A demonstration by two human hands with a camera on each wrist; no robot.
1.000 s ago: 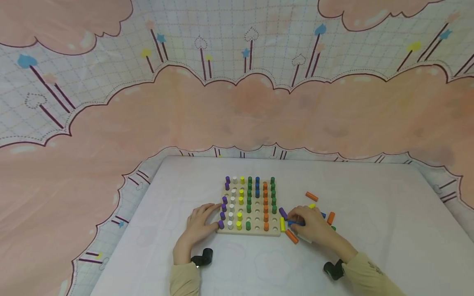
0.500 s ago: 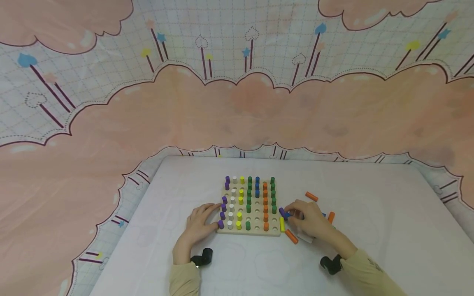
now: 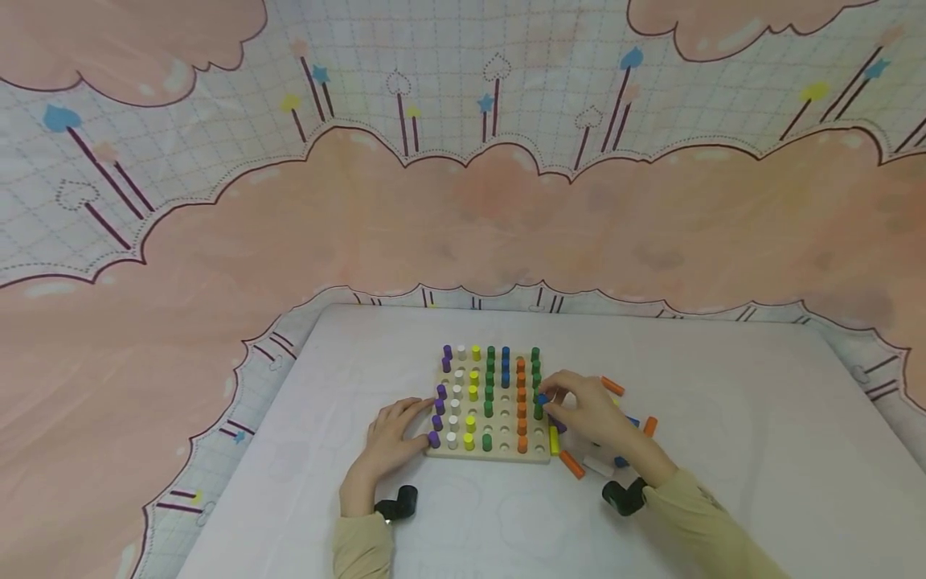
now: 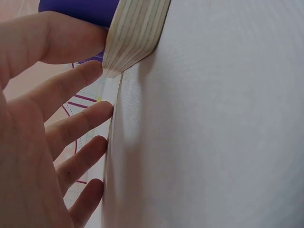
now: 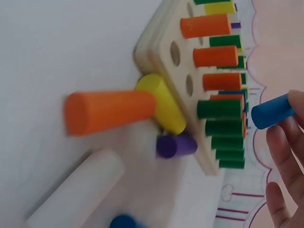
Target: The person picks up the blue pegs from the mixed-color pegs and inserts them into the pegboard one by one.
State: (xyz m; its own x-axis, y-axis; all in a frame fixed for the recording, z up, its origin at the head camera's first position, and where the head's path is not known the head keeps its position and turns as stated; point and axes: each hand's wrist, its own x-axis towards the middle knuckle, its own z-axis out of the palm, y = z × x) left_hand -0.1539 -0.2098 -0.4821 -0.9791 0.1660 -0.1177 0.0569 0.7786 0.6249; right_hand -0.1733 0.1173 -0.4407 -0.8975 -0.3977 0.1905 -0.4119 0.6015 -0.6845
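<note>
The white desk [image 3: 723,386] bore a pegboard [image 3: 486,457] and, just beside it, scattered orange, yellow, white, blue and purple pegs [image 3: 571,464].

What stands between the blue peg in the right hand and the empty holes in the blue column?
A column of upright orange pegs and, nearer the right hand, one of green pegs. The blue peg looks raised above the green ones, so a path over seems open.

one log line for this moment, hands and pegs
left hand: at board edge | right hand: pinching blue peg, above board | loose pegs: beside board
</note>
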